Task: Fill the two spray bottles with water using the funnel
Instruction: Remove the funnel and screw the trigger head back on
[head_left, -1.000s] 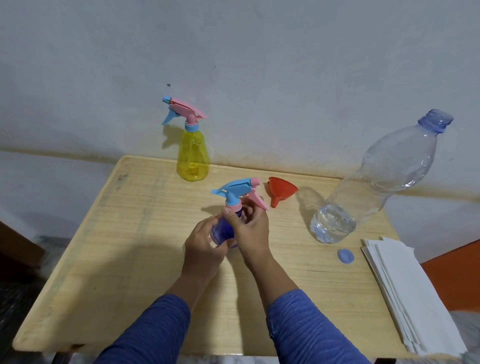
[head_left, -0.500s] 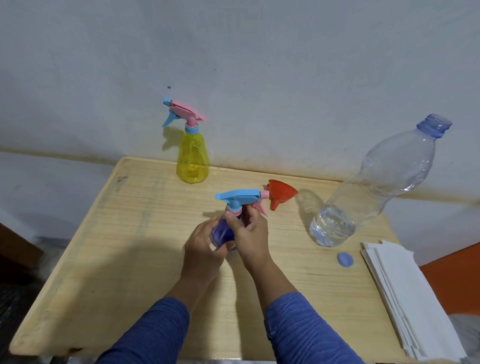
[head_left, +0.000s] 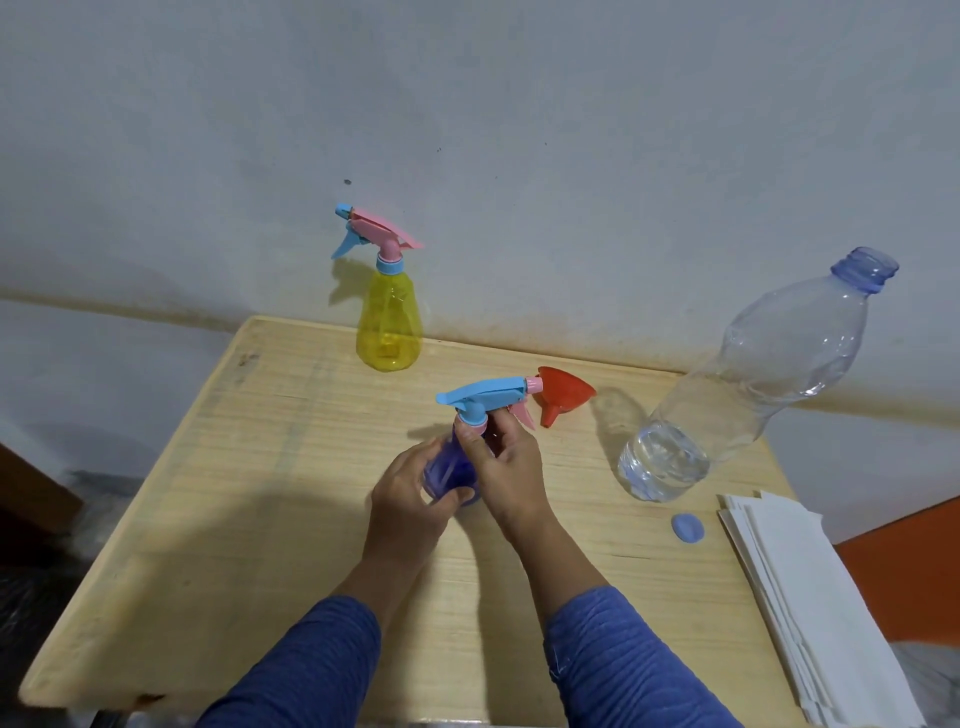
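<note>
1. Hands meet at the middle of the wooden table (head_left: 249, 467), both on the blue spray bottle (head_left: 448, 470), which stands upright on the tabletop.
2. The left hand (head_left: 410, 499) is wrapped around the bottle's translucent blue body, fingers curled closed on it.
3. The right hand (head_left: 506, 467) is closed on the bottle's neck, thumb and fingers pinching the pink collar just under the light-blue spray head (head_left: 480, 394); the head's nozzle points to the right, towards the funnel.
4. The red funnel (head_left: 563, 392) lies tipped on its side on the table just beyond the spray head, spout pointing down and to the left.
5. The yellow spray bottle (head_left: 388, 327) stands upright at the table's far edge against the wall, with its pink and blue spray head on.
6. A large clear water bottle (head_left: 748, 384) stands uncapped at the right, with water only in its bottom part.
7. Its blue cap (head_left: 687, 528) lies on the table near the bottle's base, beside a stack of white paper (head_left: 810, 597) at the table's right edge.
8. Blue sleeves cover both forearms.
</note>
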